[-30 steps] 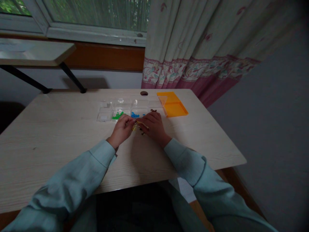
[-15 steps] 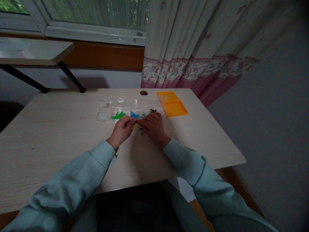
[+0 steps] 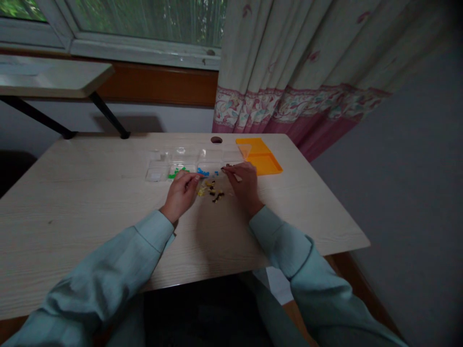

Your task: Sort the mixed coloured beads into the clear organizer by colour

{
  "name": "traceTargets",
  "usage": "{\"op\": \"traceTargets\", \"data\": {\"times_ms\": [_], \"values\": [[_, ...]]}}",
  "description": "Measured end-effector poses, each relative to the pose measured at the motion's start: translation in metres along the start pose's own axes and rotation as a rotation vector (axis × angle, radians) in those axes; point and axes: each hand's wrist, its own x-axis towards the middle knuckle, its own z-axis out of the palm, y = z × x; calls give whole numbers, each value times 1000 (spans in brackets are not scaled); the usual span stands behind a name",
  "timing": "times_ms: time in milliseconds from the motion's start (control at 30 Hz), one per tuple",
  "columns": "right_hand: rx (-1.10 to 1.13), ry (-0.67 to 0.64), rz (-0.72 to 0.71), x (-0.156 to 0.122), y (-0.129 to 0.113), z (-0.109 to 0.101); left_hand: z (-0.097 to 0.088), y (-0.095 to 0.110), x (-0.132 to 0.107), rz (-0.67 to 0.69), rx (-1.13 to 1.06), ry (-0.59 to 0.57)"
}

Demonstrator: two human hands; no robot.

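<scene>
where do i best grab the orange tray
Take the tray by its right rim, coming in from the right. It lies flat on the table and seems to have a low raised rim, so a pinch grip over that rim probably suits. Its left end sits by the clear box and the right hand, so the right side looks freer.

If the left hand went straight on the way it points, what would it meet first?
Probably the clear box, at its compartment of blue beads just beyond the left hand; depth is hard to judge.
</scene>
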Motion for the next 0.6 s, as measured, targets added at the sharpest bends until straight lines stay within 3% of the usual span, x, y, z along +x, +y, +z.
{"op": "traceTargets", "data": {"times_ms": [200, 400, 600], "values": [[-234, 9, 170, 5, 32, -5, 1, -2, -4, 28, 30, -54], [-306, -20, 163, 2, 33, 0, 2, 0, -7, 49, 89, -138], [-308, -31, 176, 2, 37, 0, -1, 1, -5, 87, 134, -142]]}}
